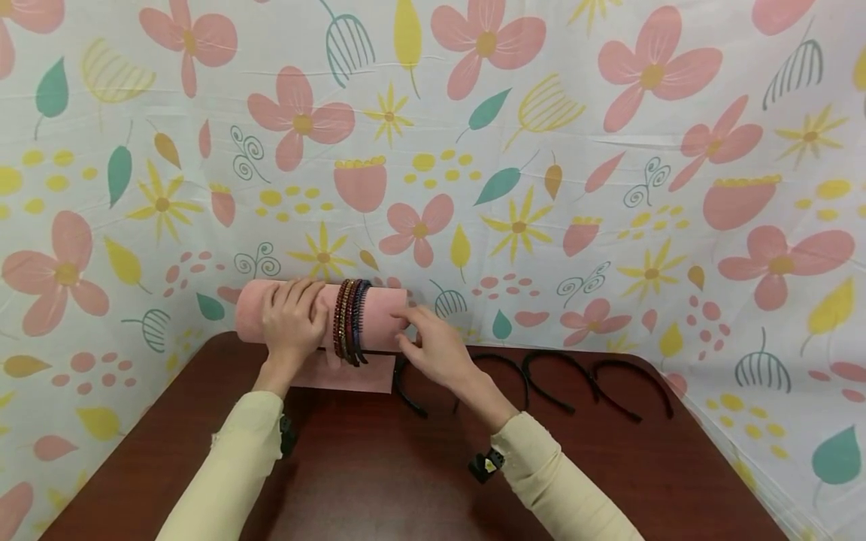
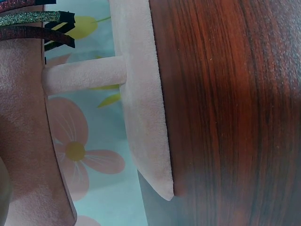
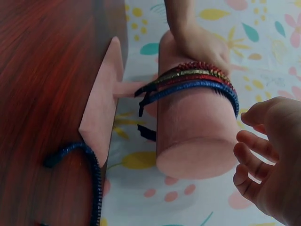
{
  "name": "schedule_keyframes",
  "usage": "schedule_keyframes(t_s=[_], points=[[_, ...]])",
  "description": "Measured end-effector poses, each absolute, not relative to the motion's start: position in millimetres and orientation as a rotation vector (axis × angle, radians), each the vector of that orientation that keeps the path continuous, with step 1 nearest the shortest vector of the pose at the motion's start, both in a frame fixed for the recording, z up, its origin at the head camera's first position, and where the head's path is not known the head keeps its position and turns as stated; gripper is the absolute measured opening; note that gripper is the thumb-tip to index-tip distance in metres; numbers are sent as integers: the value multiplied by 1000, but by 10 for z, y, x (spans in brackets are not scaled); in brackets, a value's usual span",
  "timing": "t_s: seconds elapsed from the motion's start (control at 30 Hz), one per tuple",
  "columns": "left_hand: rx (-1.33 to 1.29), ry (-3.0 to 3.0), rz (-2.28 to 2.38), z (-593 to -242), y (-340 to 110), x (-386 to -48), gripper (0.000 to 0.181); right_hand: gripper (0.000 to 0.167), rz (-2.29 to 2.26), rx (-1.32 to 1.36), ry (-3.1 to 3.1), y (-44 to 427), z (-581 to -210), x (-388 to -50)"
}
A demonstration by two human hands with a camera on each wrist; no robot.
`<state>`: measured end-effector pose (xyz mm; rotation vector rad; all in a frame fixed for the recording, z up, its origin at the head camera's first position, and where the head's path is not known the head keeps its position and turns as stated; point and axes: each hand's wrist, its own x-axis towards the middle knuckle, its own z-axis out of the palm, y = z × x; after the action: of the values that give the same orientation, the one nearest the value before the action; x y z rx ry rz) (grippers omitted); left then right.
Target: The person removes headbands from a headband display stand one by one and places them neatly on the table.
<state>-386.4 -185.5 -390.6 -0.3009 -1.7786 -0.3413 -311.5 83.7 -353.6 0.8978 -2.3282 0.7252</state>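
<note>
A pink plush headband stand (image 1: 386, 312) has a thick horizontal roll on a short post and a flat base (image 2: 143, 103). Several glittery headbands (image 1: 348, 319), in red, gold and blue, hang side by side around the roll. My left hand (image 1: 292, 319) grips the roll left of the headbands, fingers over its top. By the right end of the roll is my right hand (image 1: 436, 347), its fingers loosely bent and holding nothing. In the right wrist view a small gap shows between my right hand (image 3: 275, 155) and the roll.
Several dark headbands (image 1: 558, 382) lie in a row on the brown table (image 1: 406, 481), right of the stand. One blue headband (image 3: 97, 188) is close to the stand's base. A flower-patterned cloth (image 1: 433, 135) hangs behind the table.
</note>
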Motion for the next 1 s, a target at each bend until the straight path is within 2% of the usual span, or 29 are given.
schedule_keyframes(t_s=[0.37,0.77,1.0], points=[[-300,-1793,-347,-3903,-1841,-3857,37,33,723,936,-2342,667,-3573,-3105],[-297,-1795,-350,-3900,-1847,-3844,37,38,639,864,-2336,482,-3610,-3107],[-287,-1803,-328,-3907,-1867,-3867,39,49,534,839,-2265,367,-3610,-3176]])
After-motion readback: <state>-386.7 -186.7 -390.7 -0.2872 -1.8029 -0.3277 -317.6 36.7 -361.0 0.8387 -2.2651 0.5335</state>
